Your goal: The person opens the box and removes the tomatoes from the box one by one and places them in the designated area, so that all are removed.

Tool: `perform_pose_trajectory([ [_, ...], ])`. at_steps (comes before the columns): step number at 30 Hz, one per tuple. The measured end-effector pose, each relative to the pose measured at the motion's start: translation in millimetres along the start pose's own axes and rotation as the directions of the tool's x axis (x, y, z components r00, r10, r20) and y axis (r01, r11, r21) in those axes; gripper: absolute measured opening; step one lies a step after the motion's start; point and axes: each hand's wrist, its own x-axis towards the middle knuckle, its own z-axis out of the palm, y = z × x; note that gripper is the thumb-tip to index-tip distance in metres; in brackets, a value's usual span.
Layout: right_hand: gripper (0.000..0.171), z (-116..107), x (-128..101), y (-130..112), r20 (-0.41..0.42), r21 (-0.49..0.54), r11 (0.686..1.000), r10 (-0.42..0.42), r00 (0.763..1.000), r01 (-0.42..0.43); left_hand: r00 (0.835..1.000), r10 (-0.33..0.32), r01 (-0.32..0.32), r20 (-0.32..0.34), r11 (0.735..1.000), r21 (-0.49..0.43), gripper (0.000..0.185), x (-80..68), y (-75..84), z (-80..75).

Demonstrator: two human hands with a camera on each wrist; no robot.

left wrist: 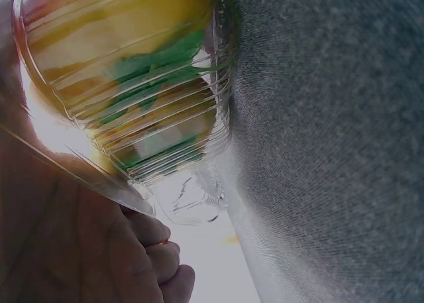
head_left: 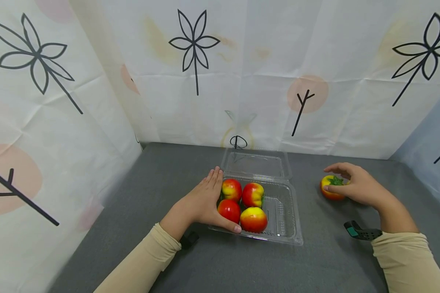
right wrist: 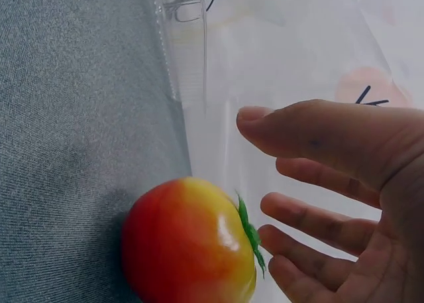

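My left hand (head_left: 205, 201) rests along the left side of a clear plastic box (head_left: 280, 215), fingers straight and thumb stretched along the near rim. Several red-and-yellow, tomato-like fruits (head_left: 254, 219) sit in the box's left part; through its wall (left wrist: 159, 111), green leafy tops show in the left wrist view. Over to the right, my right hand (head_left: 361, 187) hovers at another such fruit (right wrist: 189, 243), which stands on the table with its green leafy top up. Thumb and fingers are spread around that top, with a gap to the fruit in the right wrist view.
The box's clear lid (head_left: 256, 165) lies folded back toward the rear wall. Grey cloth covers the table (head_left: 183, 162). White sheets (head_left: 264, 49) printed with plants enclose the back and sides. A black-and-green band (head_left: 363, 232) is on the right wrist.
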Motion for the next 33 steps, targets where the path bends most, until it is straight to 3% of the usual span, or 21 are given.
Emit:
perform_pose_trajectory([
  [9,0.059,-0.8,-0.8,-10.4,-0.02,-0.007,1.0,0.004,1.0,-0.004,1.0,0.0,0.0,-0.001,1.0,-0.002,0.151,0.4,-0.3,0.5],
  [24,0.048,5.6,-1.1,-35.6,-0.041,0.046,0.995,-0.081,0.996,0.083,1.0,-0.005,0.005,0.002,1.0,-0.003,0.151,0.4,-0.5,0.6],
  [33,0.04,13.4,-3.3,-51.3,-0.098,0.012,0.981,-0.189,0.977,0.191,1.0,-0.005,0.006,0.001,1.0,-0.004,0.151,0.5,-0.6,0.5],
])
